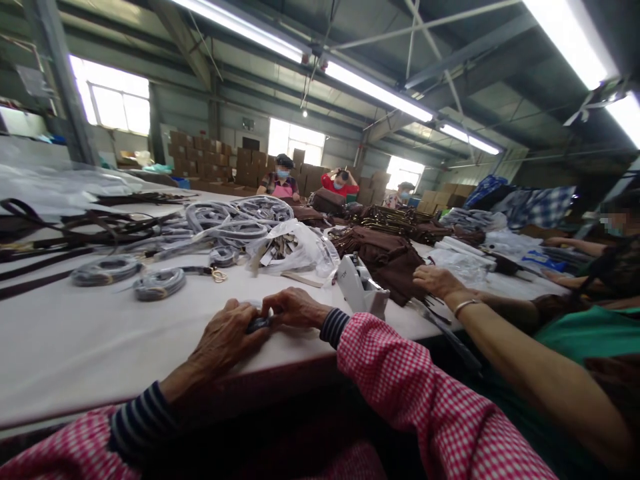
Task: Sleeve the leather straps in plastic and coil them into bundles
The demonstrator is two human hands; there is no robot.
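Note:
Near the table's front edge, my left hand (220,333) is closed round a small dark coiled strap (259,325), which looks wrapped in clear plastic. My right hand (297,309) pinches the right side of the same coil. Fingers cover most of it. Two larger plastic-wrapped coiled straps (159,285) lie to the left on the white table (100,347), one beside a gold clasp (219,275). A grey tape dispenser (353,283) stands just right of my right hand. Behind my hands is a white plastic bag (305,247) holding small tags or strips.
A co-worker's arm (480,313) with a bracelet reaches in from the right beside brown bags (385,260). Grey wrapped straps (235,217) are heaped at the back, dark straps (75,227) at left. Several people sit across the table, with cartons (200,157) stacked behind.

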